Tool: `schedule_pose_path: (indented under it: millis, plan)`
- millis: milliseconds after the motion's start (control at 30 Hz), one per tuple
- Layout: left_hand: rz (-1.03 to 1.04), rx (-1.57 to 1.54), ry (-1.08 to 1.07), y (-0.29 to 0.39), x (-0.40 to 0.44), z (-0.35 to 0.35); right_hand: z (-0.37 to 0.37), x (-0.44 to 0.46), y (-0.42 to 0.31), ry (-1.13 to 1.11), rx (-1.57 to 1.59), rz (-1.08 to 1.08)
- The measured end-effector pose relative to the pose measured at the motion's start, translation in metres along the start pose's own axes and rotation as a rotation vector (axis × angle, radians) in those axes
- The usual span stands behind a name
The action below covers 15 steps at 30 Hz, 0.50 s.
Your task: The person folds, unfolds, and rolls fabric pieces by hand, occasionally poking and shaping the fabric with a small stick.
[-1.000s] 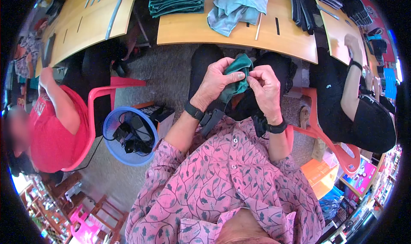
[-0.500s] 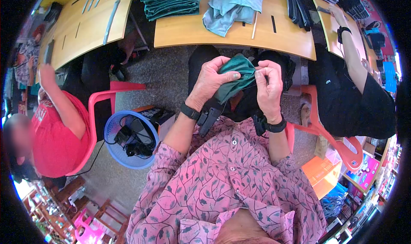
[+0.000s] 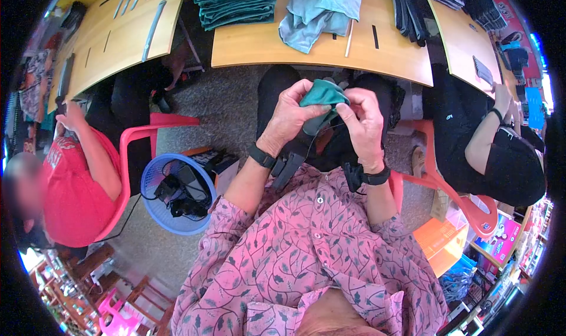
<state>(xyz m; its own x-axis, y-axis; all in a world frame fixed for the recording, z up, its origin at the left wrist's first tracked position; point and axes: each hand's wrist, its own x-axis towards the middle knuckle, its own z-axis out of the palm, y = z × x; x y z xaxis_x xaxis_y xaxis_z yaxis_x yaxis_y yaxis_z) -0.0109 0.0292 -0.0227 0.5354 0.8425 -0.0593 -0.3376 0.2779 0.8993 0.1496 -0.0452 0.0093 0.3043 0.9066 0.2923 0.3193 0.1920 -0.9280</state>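
Observation:
Both hands hold one piece of green cloth (image 3: 324, 94) above my lap. My left hand (image 3: 292, 107) pinches its left side between thumb and fingers. On the right side of the cloth my right hand (image 3: 364, 119) is closed, thumb and fingertips pressed together at its edge. A bunched lighter part hangs below the fingers. Beyond the hands, on the wooden table (image 3: 253, 48), lie a stack of folded dark green cloths (image 3: 234, 5) and a loose pile of pale grey-green cloth (image 3: 315, 22).
A blue basket (image 3: 148, 203) of black devices and cables stands on the floor at left. A person in red (image 3: 79, 183) sits left, a person in black (image 3: 501, 165) right. Dark folded cloths (image 3: 408, 15) lie at the table's right. An orange crate (image 3: 439, 239) sits lower right.
The green cloth, spread wider half a second ago, is now folded and bunched between my hands. My right hand has turned inward. The person in black has drawn their arm back from the table.

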Motion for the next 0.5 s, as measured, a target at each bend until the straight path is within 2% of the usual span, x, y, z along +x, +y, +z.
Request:
schedule_pose_path:
  millis: [167, 200, 267, 333, 433, 500]
  plan:
    - [0.079, 0.033, 0.019, 0.001, 0.002, -0.001, 0.000, -0.001, 0.011, 0.042, 0.082, 0.137]
    - [0.009, 0.013, 0.006, 0.004, 0.001, 0.001, 0.001, 0.000, 0.004, 0.039, 0.079, 0.130]
    - [-0.053, -0.012, -0.006, 0.011, 0.000, 0.004, 0.005, 0.003, -0.013, 0.033, 0.143, 0.314]
    - [-0.227, -0.184, -0.037, 0.017, -0.002, 0.008, 0.007, 0.008, -0.007, 0.003, 0.104, 0.256]
    - [-0.228, -0.178, -0.016, 0.013, -0.002, 0.003, 0.007, 0.031, 0.010, 0.011, -0.092, 0.172]
    - [-0.212, -0.166, 0.020, 0.008, -0.002, 0.002, 0.004, 0.050, 0.036, 0.109, -0.352, -0.073]
